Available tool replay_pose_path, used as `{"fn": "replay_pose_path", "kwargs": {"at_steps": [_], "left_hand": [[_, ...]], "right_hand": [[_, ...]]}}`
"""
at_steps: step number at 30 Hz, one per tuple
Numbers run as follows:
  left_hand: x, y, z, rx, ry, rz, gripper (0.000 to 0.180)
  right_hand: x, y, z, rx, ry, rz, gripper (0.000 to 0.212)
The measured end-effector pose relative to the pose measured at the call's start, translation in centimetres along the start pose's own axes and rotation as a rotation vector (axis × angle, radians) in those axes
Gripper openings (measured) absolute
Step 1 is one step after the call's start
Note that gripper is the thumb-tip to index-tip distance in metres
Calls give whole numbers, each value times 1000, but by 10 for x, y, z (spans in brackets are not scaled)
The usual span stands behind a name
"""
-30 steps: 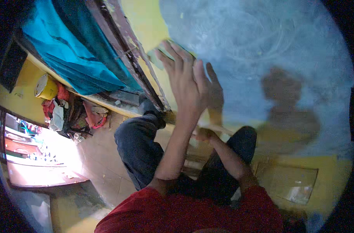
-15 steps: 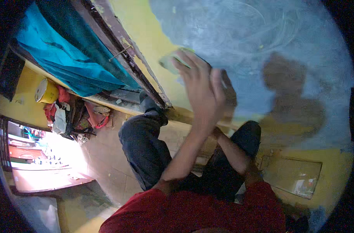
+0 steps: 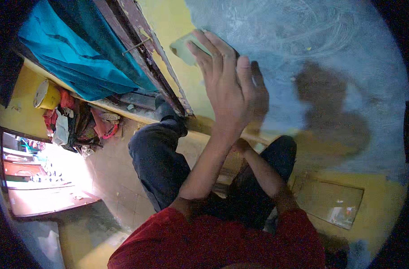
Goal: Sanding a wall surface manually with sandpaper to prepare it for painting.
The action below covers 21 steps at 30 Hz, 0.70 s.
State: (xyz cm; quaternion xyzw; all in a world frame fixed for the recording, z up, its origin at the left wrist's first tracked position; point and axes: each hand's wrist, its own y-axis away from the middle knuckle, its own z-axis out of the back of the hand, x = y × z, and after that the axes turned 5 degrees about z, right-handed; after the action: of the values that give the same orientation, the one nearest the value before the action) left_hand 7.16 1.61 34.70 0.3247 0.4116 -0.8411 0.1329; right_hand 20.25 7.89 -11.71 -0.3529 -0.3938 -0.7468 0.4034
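Weathered blue paint with pale swirling marks covers most of the large yellow-and-blue wall point(image 3: 285, 85), and a dark shadow point(image 3: 325, 107) falls across it. At its left stands a worn brown wooden frame point(image 3: 157, 67) with a thin metal rod point(image 3: 136, 46) jutting out, and beyond that hangs a crumpled turquoise cloth point(image 3: 74, 58). Farther left, a round yellow bucket point(image 3: 47, 95) sits beside a mixed heap of red, white and dark items point(image 3: 79, 127), near a brightly lit opening point(image 3: 67, 166). Raised in front of the wall, the left hand point(image 3: 229, 85) has its fingers almost straight, laid over a flat pale green pad point(image 3: 182, 50) and holding it against the yellow paint beside the blue edge; the thumb stands apart from the fingers. Lower down, the right hand point(image 3: 241, 145) is near the right knee of the dark trousers point(image 3: 157, 150), partly hidden behind the left forearm, so whether its fingers are curled or grip anything cannot be told.
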Motion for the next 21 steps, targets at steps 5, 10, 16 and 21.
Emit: {"fn": "replay_pose_path", "kwargs": {"at_steps": [5, 10, 16, 21], "left_hand": [[1, 7, -17, -148, 17, -10, 55], [-17, 22, -18, -91, 36, 28, 56], [11, 3, -3, 147, -3, 86, 59], [-16, 23, -27, -150, 69, 53, 58]], "right_hand": [[-1, 9, -7, -17, -46, -24, 35], [2, 13, -3, -28, -53, -29, 33], [2, 13, -2, -73, -144, -15, 30], [2, 26, 2, -73, -148, -43, 29]]}}
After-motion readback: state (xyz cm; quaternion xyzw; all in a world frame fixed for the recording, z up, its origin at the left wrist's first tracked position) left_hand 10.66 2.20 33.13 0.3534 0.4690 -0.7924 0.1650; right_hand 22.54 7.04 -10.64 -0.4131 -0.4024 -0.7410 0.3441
